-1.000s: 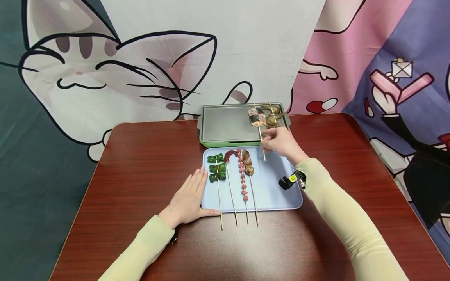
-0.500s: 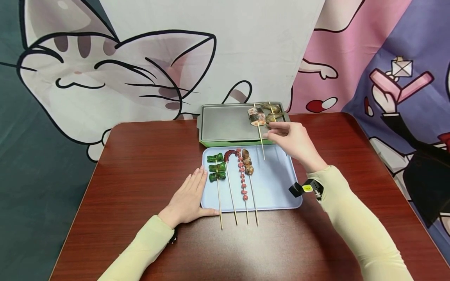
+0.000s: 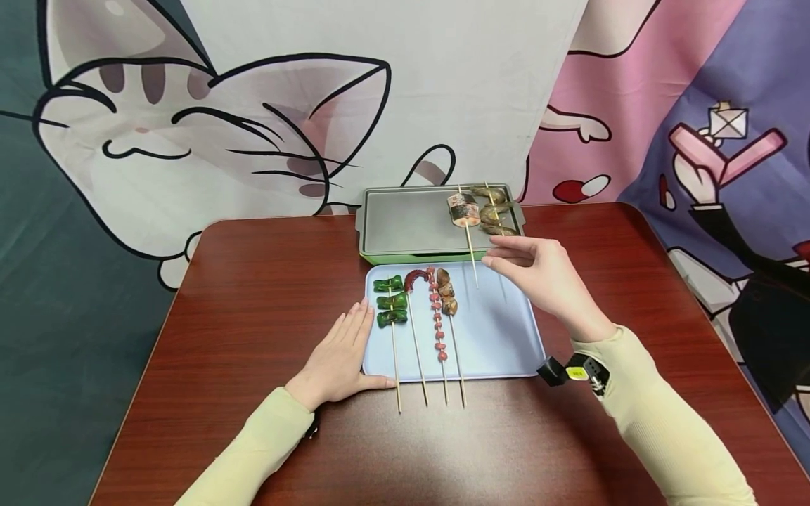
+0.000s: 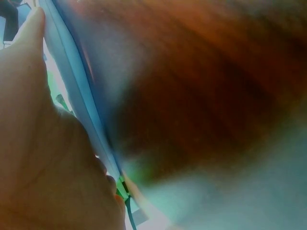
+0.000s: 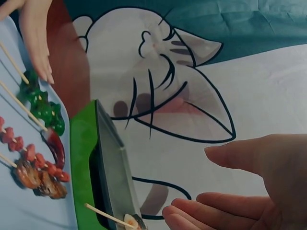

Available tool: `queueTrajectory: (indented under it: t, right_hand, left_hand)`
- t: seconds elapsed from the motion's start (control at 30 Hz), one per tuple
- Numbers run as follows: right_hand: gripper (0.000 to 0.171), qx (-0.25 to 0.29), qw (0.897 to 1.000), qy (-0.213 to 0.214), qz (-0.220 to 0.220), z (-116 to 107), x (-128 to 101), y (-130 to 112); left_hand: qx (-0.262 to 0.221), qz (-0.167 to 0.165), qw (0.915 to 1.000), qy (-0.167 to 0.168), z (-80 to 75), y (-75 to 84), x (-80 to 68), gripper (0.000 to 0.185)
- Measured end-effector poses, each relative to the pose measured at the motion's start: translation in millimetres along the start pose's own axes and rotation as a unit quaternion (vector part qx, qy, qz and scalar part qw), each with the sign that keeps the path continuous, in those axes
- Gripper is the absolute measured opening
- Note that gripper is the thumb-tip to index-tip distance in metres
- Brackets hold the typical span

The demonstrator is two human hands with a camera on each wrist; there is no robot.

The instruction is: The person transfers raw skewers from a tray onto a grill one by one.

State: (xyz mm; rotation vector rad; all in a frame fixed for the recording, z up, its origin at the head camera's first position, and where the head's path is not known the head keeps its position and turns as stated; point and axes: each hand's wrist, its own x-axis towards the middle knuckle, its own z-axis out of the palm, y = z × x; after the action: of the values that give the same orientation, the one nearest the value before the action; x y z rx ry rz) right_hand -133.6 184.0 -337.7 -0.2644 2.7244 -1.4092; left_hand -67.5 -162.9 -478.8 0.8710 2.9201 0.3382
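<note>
Two hands in view, both yours. Your right hand (image 3: 547, 277) hovers over the far right part of the blue tray (image 3: 500, 344), fingers loosely extended, nothing held; right wrist view confirms fingers (image 5: 225, 203) relaxed and empty. Just beyond its fingertips the fish-roll skewer (image 3: 465, 211) lies with its food end on the grill pan (image 3: 405, 225) and its stick reaching down over the pan's near edge onto the tray. A second skewer of brownish pieces (image 3: 492, 211) sits beside it at the pan's right edge. Your left hand (image 3: 338, 355) lies flat on the table, palm down, fingers straight, thumb against the tray's near left corner, gripping nothing; left wrist view is blurred, only shows hand beside the tray edge. Four skewers rest on the tray's left half, sticks overhanging its near edge: green pepper skewer (image 3: 390, 309), red curled skewer (image 3: 414, 281), small pink-bead skewer (image 3: 436, 316), brown chunk skewer (image 3: 446, 292). Pan sits at the far edge of the table (image 3: 253, 281), touching the tray.
</note>
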Motion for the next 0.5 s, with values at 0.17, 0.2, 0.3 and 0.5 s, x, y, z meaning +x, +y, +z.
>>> queueTrajectory:
  t: [0.17, 0.2, 0.3, 0.5]
  right_hand:
    - [0.052, -0.002, 1.000, -0.011, -0.012, 1.8, -8.8, -0.5]
    - [0.052, -0.003, 1.000, -0.013, -0.013, 2.1, -10.3, -0.6]
    - [0.052, 0.000, 1.000, -0.020, -0.016, 2.9, -14.8, -0.7]
    - [0.048, 0.010, 0.999, -0.032, -0.014, 9.2, -24.3, 2.2]
  left_hand:
    - [-0.008, 0.004, 0.9999, 0.007, 2.7, -1.8, -0.2, 0.123]
    - [-0.008, 0.003, 0.9999, 0.006, 3.0, -1.9, -0.1, 0.123]
    - [-0.004, 0.000, 1.0000, 0.000, 4.0, -2.4, -0.2, 0.124]
    - [0.001, -0.003, 1.0000, 0.000, 7.0, -3.7, -0.1, 0.124]
